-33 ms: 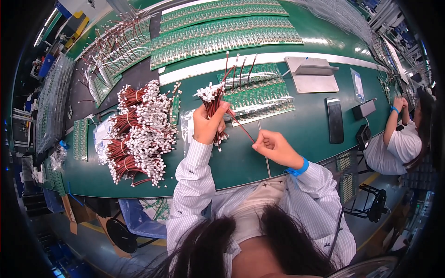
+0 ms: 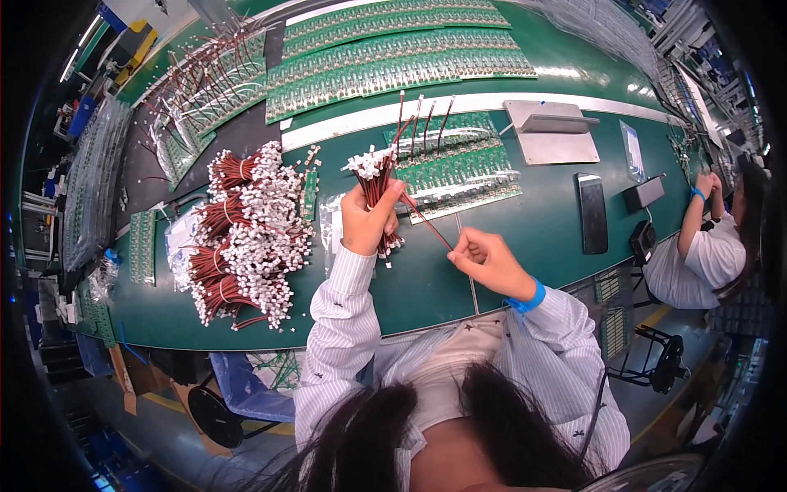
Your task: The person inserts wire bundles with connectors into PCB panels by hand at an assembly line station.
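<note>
My left hand (image 2: pixel 370 220) is closed around a bundle of red and dark cables (image 2: pixel 373 190) with white plug ends. Slanting down from this bundle, one cable (image 2: pixel 428 230) runs to my right hand (image 2: pixel 490 264), which pinches its end between thumb and fingers. Just beyond my hands lies a panel of green circuit boards (image 2: pixel 451 164) with white strips across it. A few cables (image 2: pixel 426 127) stand up from its far left part. Left of my left hand, banded cable bundles (image 2: pixel 246 238) form a heap, their white connectors mostly toward the right.
Long circuit-board panels (image 2: pixel 393 61) cover the back, with wired boards (image 2: pixel 197 115) at back left. A metal bracket (image 2: pixel 553 135), a phone (image 2: pixel 592 213) and a dark box (image 2: pixel 643 194) lie to the right. Another person (image 2: pixel 705 246) sits at far right.
My right hand has shifted very slightly to the right, the cable still pinched in it. My left hand keeps its place.
</note>
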### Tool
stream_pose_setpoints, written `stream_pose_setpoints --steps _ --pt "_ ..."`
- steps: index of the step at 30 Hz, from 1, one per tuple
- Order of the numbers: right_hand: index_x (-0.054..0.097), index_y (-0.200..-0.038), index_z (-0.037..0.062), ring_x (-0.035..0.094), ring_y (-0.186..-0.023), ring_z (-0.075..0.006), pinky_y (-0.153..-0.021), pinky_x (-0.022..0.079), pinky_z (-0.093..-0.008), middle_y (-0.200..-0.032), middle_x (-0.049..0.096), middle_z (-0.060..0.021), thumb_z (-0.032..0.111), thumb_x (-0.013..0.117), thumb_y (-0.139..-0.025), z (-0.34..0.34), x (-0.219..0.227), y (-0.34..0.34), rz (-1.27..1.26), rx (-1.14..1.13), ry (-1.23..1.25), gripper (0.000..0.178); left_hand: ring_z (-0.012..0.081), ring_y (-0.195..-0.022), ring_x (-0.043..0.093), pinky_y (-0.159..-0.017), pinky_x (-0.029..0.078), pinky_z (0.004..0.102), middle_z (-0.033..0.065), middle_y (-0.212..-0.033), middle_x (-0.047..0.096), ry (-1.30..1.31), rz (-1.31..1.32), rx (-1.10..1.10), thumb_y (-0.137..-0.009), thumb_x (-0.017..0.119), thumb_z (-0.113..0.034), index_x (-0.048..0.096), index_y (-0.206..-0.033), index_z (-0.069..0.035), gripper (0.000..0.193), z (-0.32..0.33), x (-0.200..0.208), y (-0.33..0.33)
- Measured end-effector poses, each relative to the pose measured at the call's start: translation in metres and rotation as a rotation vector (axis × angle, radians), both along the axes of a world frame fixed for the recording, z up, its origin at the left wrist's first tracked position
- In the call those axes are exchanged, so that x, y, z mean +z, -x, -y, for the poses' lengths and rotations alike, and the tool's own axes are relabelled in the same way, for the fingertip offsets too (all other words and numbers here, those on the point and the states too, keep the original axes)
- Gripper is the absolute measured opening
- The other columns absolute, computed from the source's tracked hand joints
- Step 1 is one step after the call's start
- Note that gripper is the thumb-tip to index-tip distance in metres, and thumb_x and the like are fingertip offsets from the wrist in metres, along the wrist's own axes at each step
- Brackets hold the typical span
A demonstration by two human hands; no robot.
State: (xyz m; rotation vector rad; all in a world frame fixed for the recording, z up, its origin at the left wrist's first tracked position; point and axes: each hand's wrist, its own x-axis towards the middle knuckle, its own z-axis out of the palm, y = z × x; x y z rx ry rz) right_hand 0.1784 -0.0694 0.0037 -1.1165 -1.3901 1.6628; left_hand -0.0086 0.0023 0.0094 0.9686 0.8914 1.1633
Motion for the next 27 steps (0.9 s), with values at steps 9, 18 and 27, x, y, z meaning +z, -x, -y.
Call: stream_pose_setpoints --steps 9,18,27 --pt "0.049 -0.067 -0.0016 0.045 -0.049 -0.0059 -0.042 0.035 -0.0193 -0.056 0.05 -0.0016 0.006 0.057 -0.074 -0.001 0.007 0.0 0.39 -0.089 -0.333 0.014 0.005 -0.034 0.036 -0.032 0.028 0.019 0.017 -0.069 0.058 0.139 0.167 -0.104 -0.077 0.055 -0.01 0.049 -0.081 0.004 0.015 0.003 0.003 0.001" --pt "0.054 -0.073 -0.0032 0.05 -0.062 -0.0088 -0.054 0.043 -0.0207 -0.068 0.052 -0.0046 0.007 0.058 -0.074 -0.012 0.024 0.003 0.235 0.194 -0.355 0.011 0.0053 -0.034 0.035 -0.032 0.028 0.0194 0.0166 -0.072 0.057 0.002 0.139 -0.168 -0.08 0.05 -0.008 0.048 -0.089 0.004 0.015 0.004 0.001 0.004" --pt "0.053 -0.077 -0.0066 0.057 -0.065 -0.0147 -0.059 0.047 -0.0246 -0.074 0.057 -0.0104 -0.001 0.055 -0.074 -0.031 0.045 -0.001 -0.034 0.001 -0.191 0.007 0.005 -0.034 0.033 -0.032 0.029 0.0193 0.0169 -0.071 0.058 -0.003 0.2 -0.069 -0.083 0.047 -0.015 0.049 -0.091 0.005 0.023 0.0 0.004 0.005"
